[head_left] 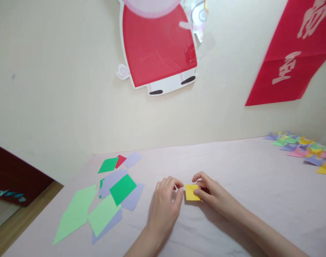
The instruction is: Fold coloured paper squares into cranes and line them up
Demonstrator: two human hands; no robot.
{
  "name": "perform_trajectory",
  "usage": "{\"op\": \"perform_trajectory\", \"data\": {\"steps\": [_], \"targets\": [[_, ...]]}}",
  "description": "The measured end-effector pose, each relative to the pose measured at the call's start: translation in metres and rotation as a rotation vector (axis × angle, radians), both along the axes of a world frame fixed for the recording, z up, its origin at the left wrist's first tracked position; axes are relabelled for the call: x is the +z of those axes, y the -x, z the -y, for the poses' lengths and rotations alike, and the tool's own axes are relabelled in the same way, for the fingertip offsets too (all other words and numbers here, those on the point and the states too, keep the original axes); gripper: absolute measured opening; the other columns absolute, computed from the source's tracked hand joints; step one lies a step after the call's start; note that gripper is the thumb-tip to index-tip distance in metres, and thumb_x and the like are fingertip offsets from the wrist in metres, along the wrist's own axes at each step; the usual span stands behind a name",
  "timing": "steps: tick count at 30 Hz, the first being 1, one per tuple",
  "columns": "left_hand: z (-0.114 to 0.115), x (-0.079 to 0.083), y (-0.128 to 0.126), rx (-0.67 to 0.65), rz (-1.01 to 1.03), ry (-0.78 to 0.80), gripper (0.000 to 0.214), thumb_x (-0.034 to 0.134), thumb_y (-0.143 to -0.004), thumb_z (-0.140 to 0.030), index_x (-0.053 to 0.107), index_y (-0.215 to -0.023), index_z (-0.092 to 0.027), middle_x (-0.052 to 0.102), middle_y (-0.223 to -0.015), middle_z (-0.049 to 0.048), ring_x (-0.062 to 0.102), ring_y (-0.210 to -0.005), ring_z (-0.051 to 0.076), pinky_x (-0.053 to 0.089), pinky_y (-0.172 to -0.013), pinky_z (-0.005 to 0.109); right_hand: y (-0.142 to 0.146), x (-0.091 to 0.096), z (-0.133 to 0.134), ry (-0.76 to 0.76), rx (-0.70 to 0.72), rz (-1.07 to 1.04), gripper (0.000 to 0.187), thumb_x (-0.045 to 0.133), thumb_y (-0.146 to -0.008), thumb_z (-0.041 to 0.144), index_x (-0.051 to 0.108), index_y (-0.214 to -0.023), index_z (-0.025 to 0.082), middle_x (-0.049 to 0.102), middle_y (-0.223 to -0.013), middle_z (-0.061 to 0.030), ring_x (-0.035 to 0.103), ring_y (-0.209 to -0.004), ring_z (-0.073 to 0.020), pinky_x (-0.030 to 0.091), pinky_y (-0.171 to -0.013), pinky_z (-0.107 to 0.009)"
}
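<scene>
A small yellow paper square (191, 193) is pinched at its right edge between the thumb and fingers of my right hand (209, 191). My left hand (166, 198) is just left of the paper, its fingers curled and its thumb tip near the index finger with a small gap between them. Nothing shows in the left hand, and it looks apart from the paper. Both hands are low over the pale cloth surface (205, 160).
At left lie loose paper sheets: light green (77, 210), dark green (123, 190), lilac (133, 159) and red (121, 161). Several folded paper pieces (315, 151) line the far right. The wall behind bears a red cartoon cutout (160, 43) and a red banner (288, 60).
</scene>
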State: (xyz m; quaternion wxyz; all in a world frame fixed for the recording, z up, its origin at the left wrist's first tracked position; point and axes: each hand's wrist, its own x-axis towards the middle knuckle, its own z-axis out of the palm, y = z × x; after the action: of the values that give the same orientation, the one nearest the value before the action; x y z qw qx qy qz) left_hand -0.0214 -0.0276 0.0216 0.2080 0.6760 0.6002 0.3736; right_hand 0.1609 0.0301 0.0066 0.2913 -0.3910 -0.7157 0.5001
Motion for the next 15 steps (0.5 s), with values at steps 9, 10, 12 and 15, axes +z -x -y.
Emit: {"op": "perform_trajectory", "data": {"steps": [9,10,12,15], "targets": [[0.021,-0.005,0.009,-0.484,-0.382,0.035,0.037,0.053,-0.090,-0.021,0.053,-0.127,-0.023,0.054,-0.140,0.0071,0.040,-0.136,0.024,0.031,-0.112,0.042,-0.020,0.007,-0.009,-0.332,0.036,0.306,0.021,0.053,-0.082,0.010,0.060,-0.098,0.021,0.060,-0.084,-0.0032,0.052,-0.083,-0.0203,0.043,-0.075,-0.033],[0.019,-0.005,0.008,-0.494,-0.381,0.033,0.036,0.054,-0.090,-0.021,0.053,-0.126,-0.022,0.054,-0.139,0.0076,0.040,-0.136,0.024,0.031,-0.112,0.041,-0.021,0.008,-0.010,-0.341,0.049,0.296,0.017,0.052,-0.084,0.011,0.060,-0.096,0.021,0.060,-0.086,-0.0034,0.052,-0.085,-0.0202,0.043,-0.076,-0.033],[0.014,-0.003,0.007,-0.518,-0.373,0.030,0.037,0.056,-0.088,-0.021,0.053,-0.126,-0.022,0.054,-0.137,0.0082,0.042,-0.133,0.023,0.031,-0.112,0.039,-0.022,0.008,-0.014,-0.357,0.078,0.284,0.011,0.052,-0.087,0.014,0.061,-0.088,0.021,0.060,-0.086,-0.0036,0.051,-0.087,-0.0203,0.042,-0.078,-0.033],[0.007,0.001,0.006,-0.535,-0.368,0.056,0.039,0.060,-0.086,-0.023,0.054,-0.124,-0.022,0.056,-0.133,0.0079,0.048,-0.124,0.024,0.035,-0.109,0.037,-0.017,0.002,-0.018,-0.383,0.090,0.292,0.012,0.054,-0.088,0.015,0.063,-0.083,0.021,0.061,-0.086,-0.0041,0.050,-0.087,-0.0207,0.041,-0.079,-0.035]]}}
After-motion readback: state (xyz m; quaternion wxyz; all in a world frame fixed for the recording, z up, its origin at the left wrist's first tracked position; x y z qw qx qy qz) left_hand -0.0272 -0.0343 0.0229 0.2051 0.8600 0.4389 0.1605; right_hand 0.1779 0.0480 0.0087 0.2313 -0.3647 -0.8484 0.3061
